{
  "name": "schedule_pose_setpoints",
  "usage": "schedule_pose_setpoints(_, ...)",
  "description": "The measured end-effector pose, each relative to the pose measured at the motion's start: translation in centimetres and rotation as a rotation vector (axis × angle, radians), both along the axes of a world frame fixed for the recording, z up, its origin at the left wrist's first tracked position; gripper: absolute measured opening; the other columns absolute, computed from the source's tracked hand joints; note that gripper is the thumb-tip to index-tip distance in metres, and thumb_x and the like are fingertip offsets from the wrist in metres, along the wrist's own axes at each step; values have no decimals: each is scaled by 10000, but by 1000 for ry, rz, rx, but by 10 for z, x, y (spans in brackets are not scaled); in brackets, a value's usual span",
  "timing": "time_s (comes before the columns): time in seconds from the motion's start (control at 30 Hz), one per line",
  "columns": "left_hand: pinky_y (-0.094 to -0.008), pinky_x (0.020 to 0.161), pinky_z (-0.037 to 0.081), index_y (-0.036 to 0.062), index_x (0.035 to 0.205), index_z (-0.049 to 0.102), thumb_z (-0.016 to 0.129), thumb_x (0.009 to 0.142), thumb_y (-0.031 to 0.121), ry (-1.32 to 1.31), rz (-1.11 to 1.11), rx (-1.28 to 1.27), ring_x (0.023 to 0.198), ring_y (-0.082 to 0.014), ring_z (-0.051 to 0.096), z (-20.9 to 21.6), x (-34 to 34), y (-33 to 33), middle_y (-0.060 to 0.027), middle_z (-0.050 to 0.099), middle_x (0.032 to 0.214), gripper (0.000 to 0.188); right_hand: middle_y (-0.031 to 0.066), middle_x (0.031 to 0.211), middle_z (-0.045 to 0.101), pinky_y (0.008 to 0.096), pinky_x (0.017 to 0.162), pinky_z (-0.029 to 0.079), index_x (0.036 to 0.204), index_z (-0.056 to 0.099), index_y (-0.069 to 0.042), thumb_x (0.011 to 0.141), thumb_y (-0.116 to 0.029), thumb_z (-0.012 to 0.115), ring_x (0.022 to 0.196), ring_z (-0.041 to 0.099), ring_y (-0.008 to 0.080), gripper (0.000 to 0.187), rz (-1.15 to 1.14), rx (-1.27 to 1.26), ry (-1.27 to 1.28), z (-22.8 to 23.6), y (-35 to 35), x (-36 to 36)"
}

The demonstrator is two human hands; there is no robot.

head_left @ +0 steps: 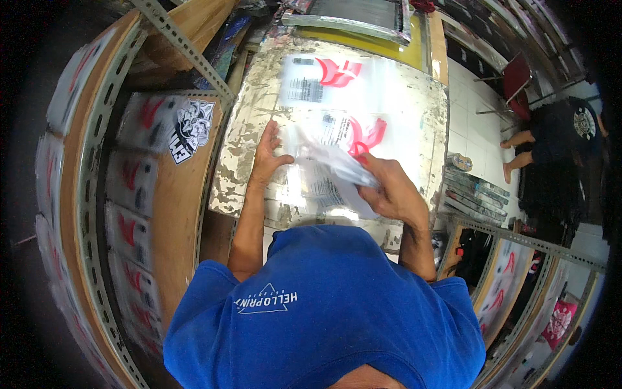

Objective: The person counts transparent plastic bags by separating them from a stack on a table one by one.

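Note:
Clear plastic bags (337, 162), bunched and blurred by motion, slant over the near part of the worn table. My right hand (395, 191) is closed round their right end, fingers wrapped over the folded plastic. At their left end my left hand (267, 155) is open, thumb and fingers apart, with nothing visible in it. Whether it touches the plastic I cannot tell. Beyond the hands, a flat plastic bag (334, 81) with a red shape and dark print lies on the table. Another red print (368, 135) shows just behind the held bags.
The table (427, 129) has a flaking, paint-spotted top. A framed screen (353, 29) lies at its far edge. Left, a metal-framed shelf (188, 246) holds rows of printed plastic sheets (129, 227). More racks (518, 259) stand right. A person (564, 136) is beside a red chair (517, 81).

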State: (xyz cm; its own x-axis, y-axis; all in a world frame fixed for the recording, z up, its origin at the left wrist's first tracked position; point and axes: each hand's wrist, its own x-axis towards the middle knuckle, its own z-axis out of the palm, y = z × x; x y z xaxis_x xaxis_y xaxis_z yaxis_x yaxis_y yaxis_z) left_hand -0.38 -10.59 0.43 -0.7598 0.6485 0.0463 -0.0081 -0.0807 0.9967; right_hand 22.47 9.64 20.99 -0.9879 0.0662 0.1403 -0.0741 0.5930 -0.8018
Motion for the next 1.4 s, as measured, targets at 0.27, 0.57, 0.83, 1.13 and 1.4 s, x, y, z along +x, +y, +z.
schedule_pose_setpoints(0.27,-376,1074,384,19,1442,305,696,788,20,-476,-157,355,1265,-242,474,29,15,-60,-119,479,1371,762,59,1025,643,295,822,489,1236,553,35,794,52,679,919,604,148,460,-198,-503,109,11,14,-1)
schedule_pose_setpoints(0.57,-316,909,466,13,1188,614,744,829,126,-92,448,-128,999,-146,603,79,28,-118,-43,660,1100,398,65,1039,644,286,829,491,1197,552,45,854,52,616,944,596,127,349,-309,-624,202,-85,-21,-68)
schedule_pose_setpoints(0.83,-302,877,476,-17,1071,672,707,855,114,111,620,-50,944,-152,619,67,45,-154,-66,685,997,255,107,1035,646,311,872,480,1227,500,54,807,-6,677,943,612,170,460,-223,-578,338,-135,-49,-82)
schedule_pose_setpoints(1.13,-267,806,466,-15,1039,666,688,894,161,38,702,-113,869,-110,586,33,31,-150,-32,670,973,229,100,968,632,290,775,491,1156,518,53,846,14,631,864,606,163,333,-297,-550,276,-160,-56,-88)
schedule_pose_setpoints(1.4,-299,842,480,-35,1089,645,727,857,134,142,677,-151,901,-158,613,29,32,-154,-65,677,990,298,188,884,637,357,699,494,1093,526,65,819,-42,667,773,636,277,326,-277,-384,309,-190,-51,-91)
